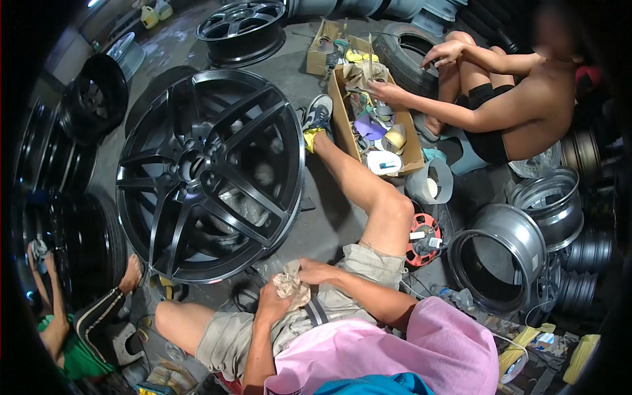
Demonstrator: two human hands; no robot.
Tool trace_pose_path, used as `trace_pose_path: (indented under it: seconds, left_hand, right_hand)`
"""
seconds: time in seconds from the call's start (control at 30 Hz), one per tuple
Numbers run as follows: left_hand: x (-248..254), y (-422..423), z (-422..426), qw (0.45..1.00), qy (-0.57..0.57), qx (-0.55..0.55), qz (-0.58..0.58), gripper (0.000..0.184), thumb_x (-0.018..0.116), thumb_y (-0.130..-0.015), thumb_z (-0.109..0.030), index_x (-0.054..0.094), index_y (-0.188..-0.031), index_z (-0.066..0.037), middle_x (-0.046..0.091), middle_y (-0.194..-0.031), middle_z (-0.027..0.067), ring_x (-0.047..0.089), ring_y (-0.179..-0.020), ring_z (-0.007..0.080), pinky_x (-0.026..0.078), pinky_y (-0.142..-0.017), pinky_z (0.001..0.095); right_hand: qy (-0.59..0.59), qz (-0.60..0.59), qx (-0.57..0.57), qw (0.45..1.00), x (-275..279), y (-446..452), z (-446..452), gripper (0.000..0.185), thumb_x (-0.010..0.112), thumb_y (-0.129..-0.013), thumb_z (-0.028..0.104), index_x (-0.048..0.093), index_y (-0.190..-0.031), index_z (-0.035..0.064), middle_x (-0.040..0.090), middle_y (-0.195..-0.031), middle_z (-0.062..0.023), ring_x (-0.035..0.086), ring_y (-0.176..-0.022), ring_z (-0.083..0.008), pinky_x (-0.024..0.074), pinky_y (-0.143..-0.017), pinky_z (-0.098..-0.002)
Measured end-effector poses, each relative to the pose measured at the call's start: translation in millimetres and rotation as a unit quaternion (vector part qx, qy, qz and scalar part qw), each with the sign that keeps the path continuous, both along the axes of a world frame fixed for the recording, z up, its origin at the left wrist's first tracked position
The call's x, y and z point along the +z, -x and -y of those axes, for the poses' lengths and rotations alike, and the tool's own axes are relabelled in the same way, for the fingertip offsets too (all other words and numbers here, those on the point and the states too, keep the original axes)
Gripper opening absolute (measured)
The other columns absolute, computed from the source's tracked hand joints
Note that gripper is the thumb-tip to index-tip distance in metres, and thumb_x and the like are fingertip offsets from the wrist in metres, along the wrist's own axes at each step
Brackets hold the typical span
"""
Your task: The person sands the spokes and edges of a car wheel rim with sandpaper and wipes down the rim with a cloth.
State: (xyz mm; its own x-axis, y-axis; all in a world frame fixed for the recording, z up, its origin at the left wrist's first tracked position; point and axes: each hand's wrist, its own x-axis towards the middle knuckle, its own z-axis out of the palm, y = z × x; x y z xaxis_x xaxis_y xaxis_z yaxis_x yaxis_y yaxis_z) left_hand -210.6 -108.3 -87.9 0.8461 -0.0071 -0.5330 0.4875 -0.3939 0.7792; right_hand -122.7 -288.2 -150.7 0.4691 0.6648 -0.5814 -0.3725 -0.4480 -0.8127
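A crumpled beige sheet (291, 286), paper or cloth, is bunched up over my lap. My left hand (272, 300) grips its left side with curled fingers. On the other side my right hand (316, 271) pinches its upper right edge. In front of my knees stands a large black multi-spoke wheel rim (191, 168), tilted toward me, with its bare hub hole showing. Both hands are below the rim's lower edge and apart from it.
A cardboard box (411, 141) of tapes and scraps stands beyond my right leg; a seated co-worker's hand (390, 93) reaches over it. A red cable reel (424, 240) and a silver rim (498, 253) lie right. Another co-worker's foot (132, 274) is at left.
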Motion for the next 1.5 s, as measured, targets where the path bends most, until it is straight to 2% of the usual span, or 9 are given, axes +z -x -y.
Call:
trace_pose_path:
  seconds: [0.03, 0.1, 0.2, 0.5, 0.8, 0.87, 1.27, 1.37, 1.5]
  left_hand:
    - [-3.2, 0.5, -1.2, 1.0, 0.0, -0.002, 0.0, 0.053, 0.083, -0.082, -0.015, 0.063, -0.127, 0.005, 0.077, -0.11, 0.0213, 0.075, -0.107, 0.0326, 0.057, -0.092, 0.0403]
    - [-9.3, 2.5, -3.1, 1.0, 0.0, 0.03, 0.0, 0.036, 0.082, -0.086, -0.012, 0.072, -0.117, 0.002, 0.078, -0.11, 0.0125, 0.073, -0.099, 0.0175, 0.055, -0.09, 0.0338]
    - [-5.9, 1.5, -3.2, 0.997, 0.051, 0.06, 0.012, 0.032, 0.08, -0.087, -0.009, 0.073, -0.116, 0.003, 0.078, -0.11, 0.0105, 0.072, -0.098, 0.0157, 0.055, -0.09, 0.0333]
    - [-5.6, -1.0, -8.8, 0.995, 0.01, 0.103, -0.009, 0.031, 0.079, -0.089, -0.012, 0.074, -0.115, 0.003, 0.079, -0.109, 0.0113, 0.073, -0.099, 0.018, 0.055, -0.091, 0.0341]
    - [-8.2, -0.9, -12.5, 0.987, -0.085, 0.13, 0.047, 0.034, 0.082, -0.086, -0.015, 0.074, -0.114, 0.002, 0.079, -0.11, 0.0166, 0.076, -0.104, 0.0254, 0.056, -0.093, 0.0392]
    - [-1.0, -4.7, -8.7, 0.992, -0.043, 0.096, 0.074, 0.035, 0.082, -0.087, -0.013, 0.07, -0.117, 0.002, 0.078, -0.108, 0.0176, 0.076, -0.1, 0.0288, 0.056, -0.09, 0.0386]
    - [0.5, -6.1, -7.6, 0.994, -0.061, 0.06, 0.074, 0.044, 0.089, -0.079, -0.013, 0.07, -0.117, 0.001, 0.077, -0.108, 0.0196, 0.075, -0.103, 0.0346, 0.057, -0.088, 0.0411]
    - [2.0, -6.6, -7.5, 0.994, -0.079, 0.05, 0.059, 0.049, 0.091, -0.078, -0.013, 0.07, -0.12, 0.002, 0.078, -0.111, 0.0164, 0.076, -0.105, 0.0261, 0.057, -0.092, 0.038]
    - [-4.9, -3.6, -8.4, 0.992, -0.089, 0.055, 0.067, 0.05, 0.091, -0.078, -0.013, 0.069, -0.12, 0.002, 0.078, -0.111, 0.0164, 0.076, -0.104, 0.0266, 0.057, -0.091, 0.0381]
  right_hand:
    - [-0.024, -0.028, -0.011, 0.999, -2.7, -1.2, 1.3, 0.029, 0.067, -0.093, 0.021, 0.075, -0.113, 0.0005, 0.075, -0.1, -0.0042, 0.064, -0.09, -0.0135, 0.0535, -0.081, -0.034]
    - [-0.049, -0.056, -0.023, 0.997, -5.3, -4.1, 4.0, 0.03, 0.068, -0.093, 0.024, 0.074, -0.111, 0.0001, 0.076, -0.097, -0.0055, 0.066, -0.087, -0.0153, 0.0541, -0.079, -0.0356]
    - [-0.03, -0.041, 0.005, 0.999, -6.1, -8.5, 8.2, 0.026, 0.066, -0.095, 0.023, 0.073, -0.104, -0.0009, 0.071, -0.086, -0.0008, 0.061, -0.079, -0.0115, 0.051, -0.071, -0.0334]
    - [-0.104, -0.011, -0.046, 0.993, -6.5, -12.0, 4.0, 0.03, 0.061, -0.104, 0.029, 0.07, -0.093, 0.0024, 0.058, -0.078, 0.0077, 0.048, -0.073, -0.0058, 0.0435, -0.065, -0.0289]
    - [-0.009, 0.03, -0.131, 0.991, 5.2, -15.3, 6.6, 0.04, 0.063, -0.106, 0.04, 0.075, -0.103, 0.0014, 0.07, -0.08, -0.0033, 0.065, -0.076, -0.0125, 0.0532, -0.071, -0.0315]
    - [-0.011, 0.052, -0.037, 0.998, 5.8, -18.5, 9.5, 0.037, 0.063, -0.105, 0.039, 0.076, -0.106, 0.0038, 0.071, -0.08, -0.0031, 0.067, -0.076, -0.0129, 0.054, -0.071, -0.0322]
    - [-0.02, -0.049, 0.067, 0.996, 13.3, -14.3, 8.1, 0.03, 0.059, -0.104, 0.032, 0.074, -0.107, 0.0073, 0.068, -0.079, -0.0028, 0.063, -0.072, -0.0121, 0.0512, -0.069, -0.0315]
    - [-0.026, -0.04, 0.085, 0.995, 4.3, -12.8, 9.1, 0.031, 0.059, -0.103, 0.035, 0.073, -0.106, 0.0071, 0.067, -0.076, -0.0032, 0.061, -0.072, -0.013, 0.05, -0.068, -0.0333]
    - [-0.028, -0.013, 0.082, 0.996, 8.6, -13.2, 9.7, 0.033, 0.058, -0.102, 0.036, 0.073, -0.105, 0.0062, 0.068, -0.077, -0.0047, 0.064, -0.068, -0.0149, 0.0506, -0.061, -0.0348]
